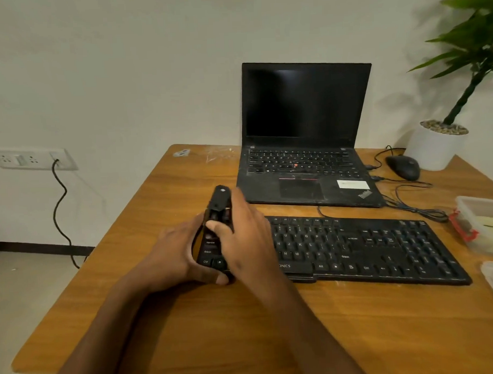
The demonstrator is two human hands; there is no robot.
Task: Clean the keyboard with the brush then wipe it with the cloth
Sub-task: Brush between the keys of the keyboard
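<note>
Risk item: your right hand (241,237) grips the black brush (219,207) over the keyboard (367,249) at frame centre, left hand (180,259) clasping its end; hard strokes may dislodge keycaps.

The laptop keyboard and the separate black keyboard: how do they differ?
The separate keyboard is wider and lies nearer the person; the laptop keyboard is built in, farther back. The laptop keyboard has a red dot; the separate one shows none. Both hands are on the separate keyboard only. Both are black.
</note>
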